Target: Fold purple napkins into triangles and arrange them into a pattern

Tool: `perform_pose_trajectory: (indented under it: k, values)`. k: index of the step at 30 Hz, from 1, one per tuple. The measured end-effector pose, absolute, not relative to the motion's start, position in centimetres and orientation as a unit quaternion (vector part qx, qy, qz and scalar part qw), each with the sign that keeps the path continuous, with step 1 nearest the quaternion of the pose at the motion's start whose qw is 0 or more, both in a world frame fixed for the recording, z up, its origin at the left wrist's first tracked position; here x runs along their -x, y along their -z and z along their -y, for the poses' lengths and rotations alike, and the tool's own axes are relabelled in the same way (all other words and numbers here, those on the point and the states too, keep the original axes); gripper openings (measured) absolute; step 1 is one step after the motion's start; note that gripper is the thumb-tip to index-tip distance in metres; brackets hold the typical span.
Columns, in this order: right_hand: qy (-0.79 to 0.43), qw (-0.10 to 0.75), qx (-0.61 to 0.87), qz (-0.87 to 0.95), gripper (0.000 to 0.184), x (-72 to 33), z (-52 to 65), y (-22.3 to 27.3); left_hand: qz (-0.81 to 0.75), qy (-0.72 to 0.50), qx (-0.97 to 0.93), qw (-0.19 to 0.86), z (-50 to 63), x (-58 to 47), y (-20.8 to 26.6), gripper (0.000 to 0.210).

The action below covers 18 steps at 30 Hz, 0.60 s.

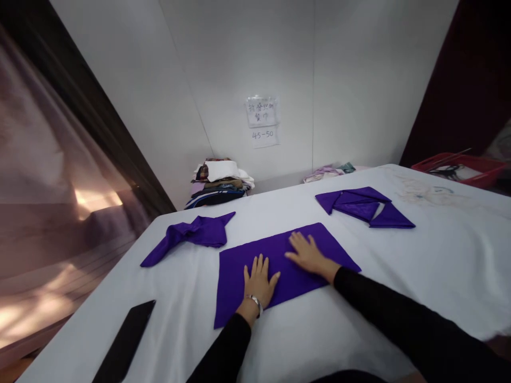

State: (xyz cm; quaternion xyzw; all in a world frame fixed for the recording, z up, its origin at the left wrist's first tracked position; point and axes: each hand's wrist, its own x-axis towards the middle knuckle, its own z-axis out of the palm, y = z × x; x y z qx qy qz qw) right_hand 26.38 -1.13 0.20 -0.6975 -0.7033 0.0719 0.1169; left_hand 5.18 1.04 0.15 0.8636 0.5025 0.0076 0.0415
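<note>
A purple cloth napkin lies flat as a wide rectangle on the white-covered table in front of me. My left hand rests palm down on its lower middle, fingers spread, a silver bracelet at the wrist. Farther right, my right hand is also palm down on the cloth, its fingers stretched out. Neither hand grips anything. To the left sits a crumpled, twisted purple cloth. At the upper right is a folded purple cloth with pointed corners.
A black flat object lies at the table's near left. Against the wall stand a stack of folded clothes and a smaller cloth pile. A red tray is at the far right. Handwritten paper signs hang on the wall.
</note>
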Motion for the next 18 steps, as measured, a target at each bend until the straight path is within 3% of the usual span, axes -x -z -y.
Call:
perform_pose_trajectory:
  k: [5, 11, 18]
  values:
    - [-0.119, 0.149, 0.604, 0.774, 0.072, -21.6, 4.2, 0.4, -0.503, 0.011, -0.864, 0.020, 0.3, -4.3, 0.0, 0.059]
    - [-0.101, 0.123, 0.700, 0.697, 0.073, -30.7, 7.3, -0.2, -0.530, 0.053, -0.846, -0.040, -1.3, 4.8, 1.6, 0.049]
    - [-0.072, 0.084, 0.774, 0.624, 0.072, -37.0, 10.2, 0.5, -0.517, 0.120, -0.841, -0.107, -1.3, 9.5, 1.6, 0.053]
